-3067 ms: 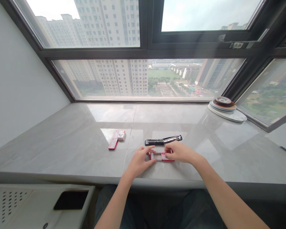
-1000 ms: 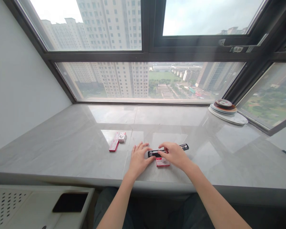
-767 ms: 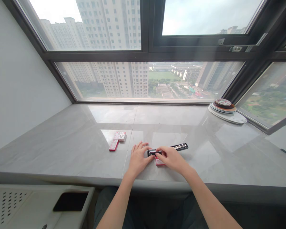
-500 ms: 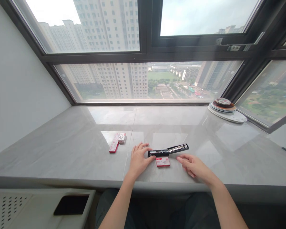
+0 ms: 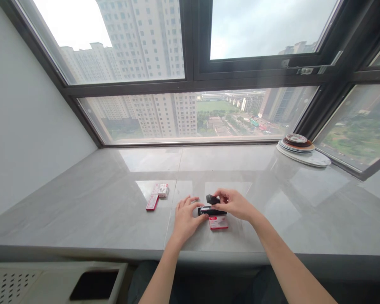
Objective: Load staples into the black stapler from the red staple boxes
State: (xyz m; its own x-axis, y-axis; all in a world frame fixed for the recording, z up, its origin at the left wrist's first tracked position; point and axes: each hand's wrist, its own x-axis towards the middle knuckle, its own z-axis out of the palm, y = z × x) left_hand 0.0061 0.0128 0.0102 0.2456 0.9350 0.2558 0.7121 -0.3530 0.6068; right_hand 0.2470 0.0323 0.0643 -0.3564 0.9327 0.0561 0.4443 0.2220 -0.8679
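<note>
Thumb and fingers of my right hand (image 5: 235,203) pinch the raised top arm of the slim black stapler (image 5: 213,211), while my left hand (image 5: 186,217) is closed around the left end of its base. The stapler lies hinged open on the glossy grey marbled countertop (image 5: 256,230). Just on my side of it sits a flat red-and-white box (image 5: 218,223); left of it, a cluster of small red-and-white boxes (image 5: 152,203); well beyond it, rightward, a stack of round plate-like discs (image 5: 297,151).

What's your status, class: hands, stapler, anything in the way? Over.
Left hand gripping stapler at left end. Right hand holding its raised upper arm. Red-and-white box close on near side, perhaps in the way.
</note>
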